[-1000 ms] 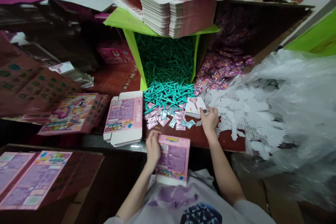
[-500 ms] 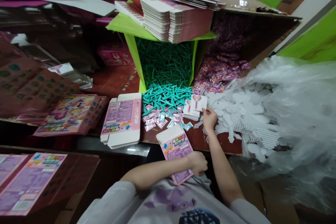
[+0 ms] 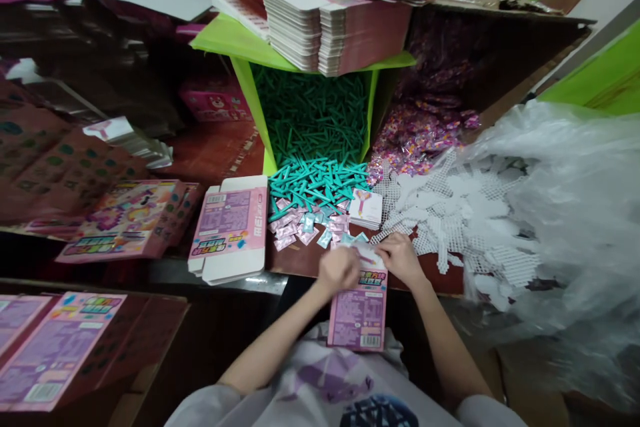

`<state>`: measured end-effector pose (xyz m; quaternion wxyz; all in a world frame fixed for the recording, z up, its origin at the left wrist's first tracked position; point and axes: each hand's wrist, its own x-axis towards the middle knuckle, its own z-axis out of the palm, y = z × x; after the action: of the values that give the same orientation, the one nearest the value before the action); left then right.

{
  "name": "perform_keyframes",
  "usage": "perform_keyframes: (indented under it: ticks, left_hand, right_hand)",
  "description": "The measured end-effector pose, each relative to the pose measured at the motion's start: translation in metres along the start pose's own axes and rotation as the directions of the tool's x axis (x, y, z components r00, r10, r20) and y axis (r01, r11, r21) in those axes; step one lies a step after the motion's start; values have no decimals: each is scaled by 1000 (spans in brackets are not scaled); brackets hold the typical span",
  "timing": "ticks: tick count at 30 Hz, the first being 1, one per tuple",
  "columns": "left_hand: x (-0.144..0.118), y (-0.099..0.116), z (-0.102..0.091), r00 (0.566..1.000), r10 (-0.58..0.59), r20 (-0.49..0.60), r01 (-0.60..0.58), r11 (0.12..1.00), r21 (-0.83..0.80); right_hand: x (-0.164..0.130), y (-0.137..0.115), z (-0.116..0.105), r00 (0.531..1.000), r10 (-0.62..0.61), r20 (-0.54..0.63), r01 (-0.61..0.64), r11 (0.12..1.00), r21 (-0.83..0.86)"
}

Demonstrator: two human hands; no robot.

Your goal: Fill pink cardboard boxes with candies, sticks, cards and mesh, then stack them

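Note:
A pink and purple printed box (image 3: 357, 313) rests against my front, its top end toward the table. My right hand (image 3: 401, 259) pinches a white picture card (image 3: 367, 255) over that end of the box. My left hand (image 3: 340, 269) is closed at the box's upper left corner; its fingertips are partly hidden and blurred. Whether the card is inside the box or only above it, I cannot tell. Just beyond my hands lies a stack of similar cards (image 3: 366, 208), beside small pink and teal sachets (image 3: 295, 227).
Teal sticks (image 3: 320, 180) spill from a green bin (image 3: 243, 107). White mesh plastic pieces (image 3: 465, 213) lie at right, beside clear plastic sheeting (image 3: 575, 227). Flat boxes (image 3: 230, 227) are stacked left of the sachets. Bagged colourful beads (image 3: 420, 137) fill a carton behind.
My right hand has brought a card from the stack back to the box's top end. My left hand has moved from the box's lower part up to its top corner, and the box stands straighter.

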<state>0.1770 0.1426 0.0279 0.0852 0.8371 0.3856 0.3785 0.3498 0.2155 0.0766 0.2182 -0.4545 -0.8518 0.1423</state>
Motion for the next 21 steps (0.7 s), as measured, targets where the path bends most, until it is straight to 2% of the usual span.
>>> perform_keyframes:
  ticks: [1,2,3,4,5,6,7,10,13,15,17,19,21]
  left_hand:
    - [3,-21,-16,995,-87,-47,89,995,43]
    - [6,-42,-30,967,-223,-126,238,965,111]
    - [9,-60,-42,875,-422,-236,473,850,233]
    - [10,-75,-51,783,-551,-289,621,717,316]
    - [11,-87,-57,706,-635,-314,707,597,380]
    - [12,-97,-60,653,-690,-311,744,511,430]
    - [12,-103,-61,639,-717,-278,744,485,459]
    - [11,-116,-60,672,-708,-218,719,552,422]
    - [14,-132,-64,677,-677,-289,735,604,308]
    - [18,-146,-71,641,-672,-371,767,574,286]
    - [23,-158,-79,601,-683,-414,799,512,315]
    - [26,-166,-86,579,-712,-397,812,459,360]
    - [28,-169,-90,549,-754,-361,823,412,392]
  right_hand:
    - [-1,-2,-1,1000,-19,24,19,1000,-14]
    - [-1,-4,-1,999,-40,37,41,999,-14]
    - [-1,-4,-1,998,-51,27,51,999,-6]
    - [-1,-3,-1,999,-35,-14,35,999,2]
    - [0,0,-1,997,13,-81,-12,1000,5]
    - [2,6,0,984,83,-159,-85,996,-2]
    - [5,13,0,959,159,-235,-169,985,-24]
    - [19,39,-1,883,303,-358,-373,916,-147]
    - [43,60,-6,864,325,-385,-435,866,-245]
    - [61,70,-10,881,297,-367,-416,857,-305]
    - [76,79,-16,929,249,-274,-341,865,-368]
    - [87,88,-22,966,194,-172,-247,890,-384]
    - [94,97,-28,975,140,-170,-191,923,-335]
